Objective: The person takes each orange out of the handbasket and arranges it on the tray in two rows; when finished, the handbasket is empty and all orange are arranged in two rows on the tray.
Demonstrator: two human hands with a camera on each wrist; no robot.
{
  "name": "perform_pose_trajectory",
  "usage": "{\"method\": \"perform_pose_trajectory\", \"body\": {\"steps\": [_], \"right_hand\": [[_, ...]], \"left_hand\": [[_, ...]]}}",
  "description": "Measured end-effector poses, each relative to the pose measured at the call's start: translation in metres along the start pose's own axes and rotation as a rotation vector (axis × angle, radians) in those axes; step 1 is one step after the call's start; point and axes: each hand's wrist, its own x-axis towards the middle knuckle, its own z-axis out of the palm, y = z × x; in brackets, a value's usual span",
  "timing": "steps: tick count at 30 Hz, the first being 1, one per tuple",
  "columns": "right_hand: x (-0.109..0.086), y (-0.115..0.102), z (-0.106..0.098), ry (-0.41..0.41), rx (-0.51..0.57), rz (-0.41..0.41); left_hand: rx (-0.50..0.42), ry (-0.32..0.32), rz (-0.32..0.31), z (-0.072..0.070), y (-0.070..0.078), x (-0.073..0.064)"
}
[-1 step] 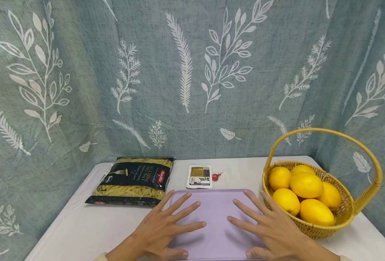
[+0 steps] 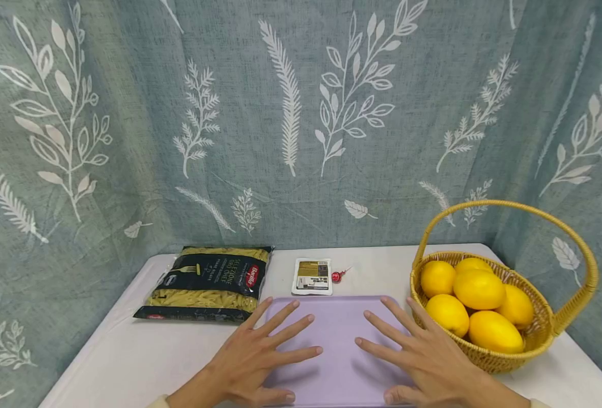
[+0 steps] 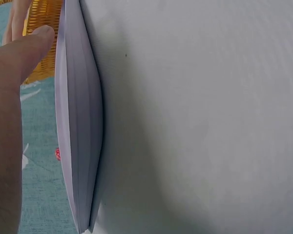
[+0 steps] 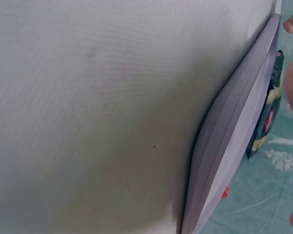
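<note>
Both hands are spread with straight fingers over a flat lilac tray [image 2: 331, 334], casting soft shadows on it. My left hand [image 2: 260, 357] is over the tray's left side and holds nothing. Over the right side is my right hand [image 2: 423, 357], also holding nothing, its fingertips near the basket. In the left wrist view the thumb [image 3: 36, 46] shows above the tray's rim [image 3: 80, 122]. Behind the tray lie a small flat packet [image 2: 313, 276] with a gold and white label and a red-wrapped lollipop [image 2: 337, 276].
A bag of penne pasta [image 2: 206, 283] lies at the back left. On the right stands a wicker basket [image 2: 541, 334] with a tall handle, holding several yellow lemons [image 2: 479, 289]. A white cloth [image 2: 127, 357] covers the table, and a patterned blue-green curtain [image 2: 301, 113] hangs behind.
</note>
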Motion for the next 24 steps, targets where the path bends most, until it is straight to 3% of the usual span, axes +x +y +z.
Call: {"method": "perform_pose_trajectory", "body": {"steps": [8,15,19,24], "right_hand": [[0.002,-0.001,-0.002,0.003,-0.002,0.029],[0.006,0.003,-0.012,0.055,0.004,0.069],[0.014,0.007,-0.019,0.056,0.023,0.164],[0.027,0.015,-0.03,0.039,0.082,0.314]], "left_hand": [[0.005,-0.012,-0.025,-0.001,0.003,0.0],[-0.036,0.007,-0.112,0.0,0.012,0.006],[-0.093,0.009,-0.221,-0.001,0.014,0.008],[-0.182,0.0,-0.459,-0.001,0.011,0.01]]}}
